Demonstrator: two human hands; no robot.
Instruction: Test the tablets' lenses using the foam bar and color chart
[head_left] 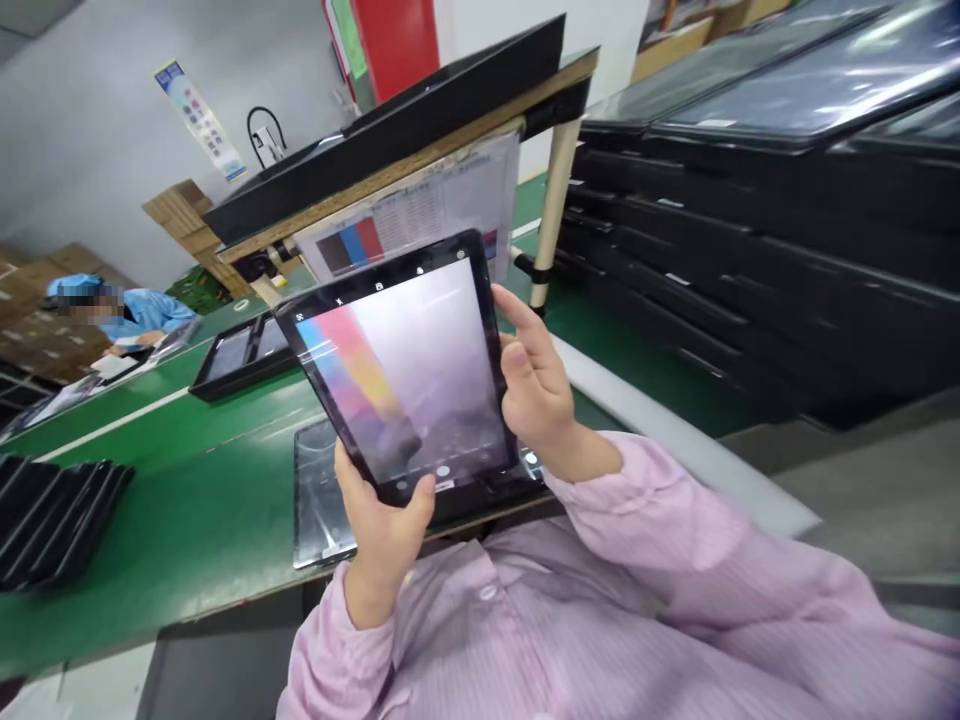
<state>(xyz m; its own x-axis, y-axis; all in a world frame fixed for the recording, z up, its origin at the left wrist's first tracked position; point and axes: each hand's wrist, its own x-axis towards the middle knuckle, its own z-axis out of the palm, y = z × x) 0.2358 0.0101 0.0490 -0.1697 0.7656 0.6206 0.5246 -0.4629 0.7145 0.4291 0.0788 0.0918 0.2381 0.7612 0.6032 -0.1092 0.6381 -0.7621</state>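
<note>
One black-framed tablet [431,390], a slim rectangle with rounded corners and a glossy face, is held tilted above the green bench [195,510], before a printed chart [450,200] in a clear sheet. Its lit screen shows blurred blue, pink and yellow bands beside pale violet-grey.

The left hand [382,530] is closed around the tablet's lower left corner, thumb laid over the front border, the other fingers out of sight behind. The right hand [538,390] is partly curled at the right edge, index finger stretched upward, thumb bent beneath it; whether it grips or merely rests there, I cannot tell. Both forearms, in finely striped pink sleeves [660,510] of soft cloth, reach forward from the body with bent wrists.

A flat, shiny panel [319,490] lies on the smooth bench behind the left hand. Beyond, rough-edged chipboard forms a shelf [420,165] on pale tubular posts. At the left, ridged black trays [60,520] sit together.
</note>
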